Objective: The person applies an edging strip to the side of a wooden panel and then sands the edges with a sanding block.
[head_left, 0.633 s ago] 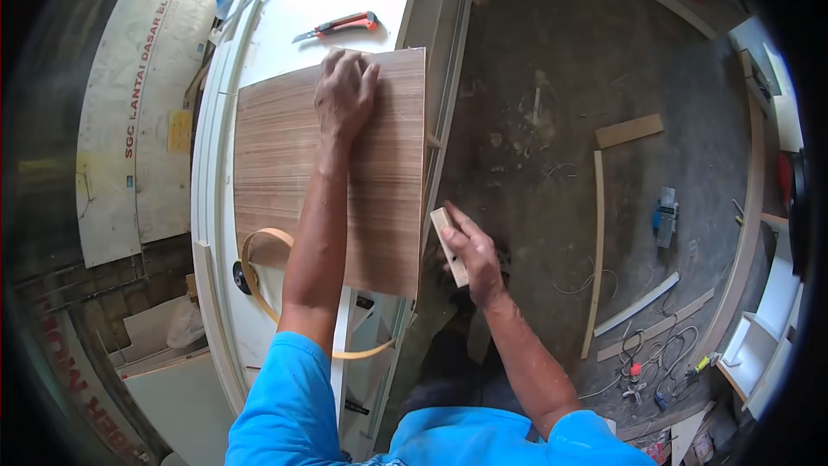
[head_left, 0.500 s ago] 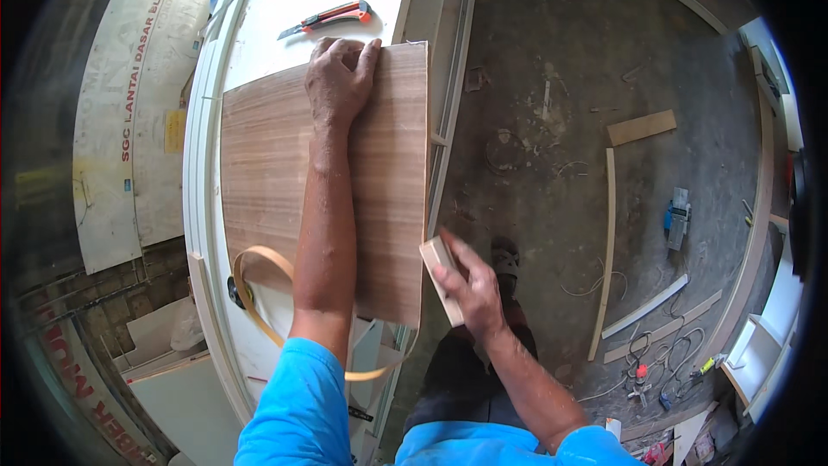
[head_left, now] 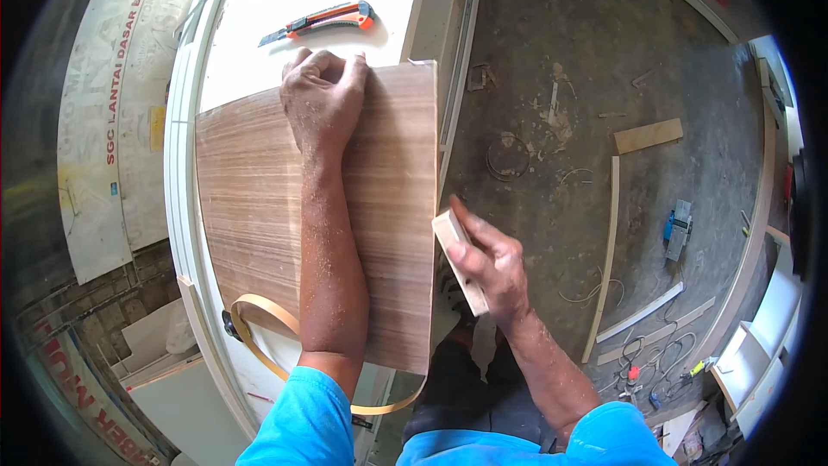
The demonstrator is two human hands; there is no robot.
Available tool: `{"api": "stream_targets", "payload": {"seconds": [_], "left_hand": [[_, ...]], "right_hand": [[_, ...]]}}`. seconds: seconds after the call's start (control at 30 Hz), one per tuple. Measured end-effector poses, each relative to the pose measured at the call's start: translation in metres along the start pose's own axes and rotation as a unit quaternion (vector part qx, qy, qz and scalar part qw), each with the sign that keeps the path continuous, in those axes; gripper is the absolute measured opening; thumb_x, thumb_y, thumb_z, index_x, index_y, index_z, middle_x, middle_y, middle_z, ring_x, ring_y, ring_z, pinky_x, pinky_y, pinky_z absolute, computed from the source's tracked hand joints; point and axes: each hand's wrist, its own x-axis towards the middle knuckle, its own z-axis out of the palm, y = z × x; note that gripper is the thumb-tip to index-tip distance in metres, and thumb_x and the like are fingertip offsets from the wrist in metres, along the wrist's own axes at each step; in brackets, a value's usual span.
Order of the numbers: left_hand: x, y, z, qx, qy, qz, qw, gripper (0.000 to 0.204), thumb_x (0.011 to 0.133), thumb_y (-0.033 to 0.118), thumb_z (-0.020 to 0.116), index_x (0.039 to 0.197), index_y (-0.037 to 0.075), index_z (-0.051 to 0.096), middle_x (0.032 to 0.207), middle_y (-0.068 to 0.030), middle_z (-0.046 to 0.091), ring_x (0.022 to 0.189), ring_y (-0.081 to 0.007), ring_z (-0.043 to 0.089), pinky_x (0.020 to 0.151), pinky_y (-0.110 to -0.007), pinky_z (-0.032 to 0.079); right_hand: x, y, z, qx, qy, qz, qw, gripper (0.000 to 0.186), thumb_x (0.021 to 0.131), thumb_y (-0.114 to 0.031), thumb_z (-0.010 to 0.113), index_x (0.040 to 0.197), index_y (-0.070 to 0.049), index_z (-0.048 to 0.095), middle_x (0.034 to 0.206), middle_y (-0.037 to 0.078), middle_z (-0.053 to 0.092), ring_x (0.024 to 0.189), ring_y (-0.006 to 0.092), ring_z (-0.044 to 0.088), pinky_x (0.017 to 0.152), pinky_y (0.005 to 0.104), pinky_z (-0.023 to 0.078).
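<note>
A wood-grain board (head_left: 392, 207) lies on the white worktop, its right edge over the side. My left hand (head_left: 323, 95) is closed over the board's far edge, with the forearm lying across the face. In my right hand (head_left: 500, 272) is a small pale wooden block (head_left: 461, 263), its upper end against the right edge about midway along. A thin tan edging strip (head_left: 259, 300) loops out from the near right corner, passes under my left arm and curls on the left. Beyond my left hand rests an orange and black utility knife (head_left: 332, 20), blade out.
On the floor at right lie a short plank (head_left: 649, 135), a long thin strip of wood (head_left: 608, 250), a blue and grey power tool (head_left: 678, 229) and tangled cables (head_left: 642, 362). Large printed sheets (head_left: 103, 155) lean at the left.
My right hand has slid the block farther from me along the board's right edge. My left hand keeps its place at the far edge. The whole view has shifted nearer the board.
</note>
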Motion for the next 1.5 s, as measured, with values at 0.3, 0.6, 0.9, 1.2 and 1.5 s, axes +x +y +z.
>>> {"api": "stream_targets", "payload": {"seconds": [0.3, 0.6, 0.9, 1.2, 1.5], "left_hand": [[-0.004, 0.016, 0.007, -0.015, -0.036, 0.010, 0.999, 0.025, 0.078, 0.019, 0.070, 0.065, 0.000, 0.060, 0.075, -0.0069, 0.055, 0.085, -0.0234, 0.053, 0.079, -0.039, 0.046], [-0.006, 0.019, 0.008, -0.030, -0.036, -0.002, 0.999, 0.025, 0.076, 0.016, 0.070, 0.063, 0.000, 0.056, 0.072, -0.0061, 0.052, 0.082, -0.0219, 0.051, 0.079, -0.037, 0.044], [-0.006, 0.019, 0.005, -0.001, -0.036, -0.001, 0.999, 0.022, 0.075, 0.014, 0.069, 0.064, 0.000, 0.056, 0.073, -0.0067, 0.054, 0.084, -0.0242, 0.051, 0.079, -0.038, 0.044], [0.000, 0.014, 0.005, -0.013, -0.031, -0.004, 0.999, 0.022, 0.076, 0.015, 0.069, 0.063, 0.001, 0.057, 0.072, -0.0051, 0.053, 0.084, -0.0219, 0.050, 0.079, -0.038, 0.044], [0.003, 0.014, 0.008, -0.010, -0.031, -0.002, 0.999, 0.023, 0.076, 0.016, 0.069, 0.065, -0.001, 0.057, 0.074, -0.0069, 0.053, 0.087, -0.0241, 0.052, 0.079, -0.038, 0.044]], "right_hand": [[0.046, -0.004, 0.001, 0.069, 0.042, -0.094, 0.992, 0.072, 0.086, -0.033, 0.074, 0.143, 0.005, 0.052, 0.106, 0.007, 0.066, 0.083, 0.0091, 0.060, 0.072, 0.0243, 0.049], [0.004, 0.024, -0.005, 0.027, 0.009, -0.042, 0.999, 0.076, 0.082, -0.040, 0.075, 0.140, 0.005, 0.056, 0.107, 0.012, 0.066, 0.101, 0.0170, 0.062, 0.089, 0.0306, 0.049], [0.030, 0.010, -0.001, 0.020, 0.040, -0.093, 0.995, 0.073, 0.086, -0.035, 0.074, 0.143, 0.005, 0.052, 0.105, 0.010, 0.068, 0.091, 0.0111, 0.063, 0.080, 0.0255, 0.050], [0.113, -0.048, 0.011, 0.112, 0.083, -0.162, 0.977, 0.075, 0.089, -0.035, 0.074, 0.141, 0.013, 0.049, 0.113, 0.013, 0.071, 0.100, 0.0100, 0.064, 0.087, 0.0244, 0.051], [0.120, -0.038, 0.013, 0.147, 0.083, -0.185, 0.968, 0.072, 0.091, -0.033, 0.074, 0.140, 0.013, 0.049, 0.119, 0.017, 0.069, 0.104, 0.0125, 0.064, 0.094, 0.0240, 0.049]]}}
